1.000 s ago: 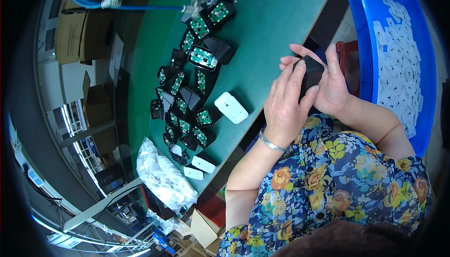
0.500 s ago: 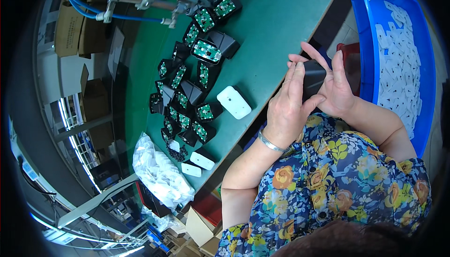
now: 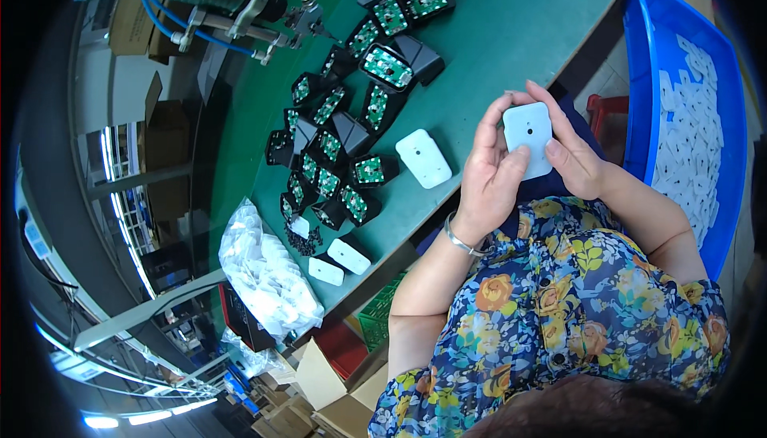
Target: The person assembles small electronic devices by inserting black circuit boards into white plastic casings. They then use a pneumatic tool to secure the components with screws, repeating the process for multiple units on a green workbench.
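Both hands hold a white-faced plastic casing (image 3: 528, 128) in front of my body, its rounded white cover turned up with a small dark hole near the middle. My left hand (image 3: 489, 173), with a silver bangle on the wrist, wraps the casing's left side and presses its thumb on the lower part of the cover. On the other side, my right hand (image 3: 582, 165) closes round the edge, thumb at the lower right corner. The casing's underside is hidden by my palms. Nearest on the bench is a loose white cover (image 3: 423, 158).
Several black housings with green circuit boards (image 3: 387, 66) crowd the green bench (image 3: 503, 15). Two small white covers (image 3: 349, 255) lie by a pile of black bits (image 3: 304, 241) and a plastic bag (image 3: 268, 274). A blue bin (image 3: 645, 79) of white parts stands right; a metal-jointed tool arm (image 3: 256, 35) overhangs.
The casing has been turned over: its black side faced up before, and the white cover now does. Both hands have shifted their grip round it. The view has swung slightly.
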Available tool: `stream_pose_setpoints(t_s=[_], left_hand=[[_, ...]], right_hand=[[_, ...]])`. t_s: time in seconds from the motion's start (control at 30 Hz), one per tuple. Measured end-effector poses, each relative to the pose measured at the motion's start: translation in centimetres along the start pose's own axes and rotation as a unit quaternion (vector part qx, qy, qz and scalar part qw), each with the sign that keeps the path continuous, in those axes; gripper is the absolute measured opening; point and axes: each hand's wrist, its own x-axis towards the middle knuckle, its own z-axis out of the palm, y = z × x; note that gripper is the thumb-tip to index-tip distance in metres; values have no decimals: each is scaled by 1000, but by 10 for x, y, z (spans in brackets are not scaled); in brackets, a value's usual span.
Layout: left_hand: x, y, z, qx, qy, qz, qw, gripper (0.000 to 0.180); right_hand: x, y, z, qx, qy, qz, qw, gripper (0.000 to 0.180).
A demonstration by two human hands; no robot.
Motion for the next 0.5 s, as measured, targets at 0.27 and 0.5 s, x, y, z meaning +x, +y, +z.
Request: stream_pose_setpoints(t_s=[0.27,0.5], left_hand=[[-7,-7,-8,8,41,28,999,43],[-19,1,-9,-41,46,-10,998,37]], right_hand=[[2,4,6,-137,-24,1,990,56],[111,-74,-83,-186,148,-274,932,47]])
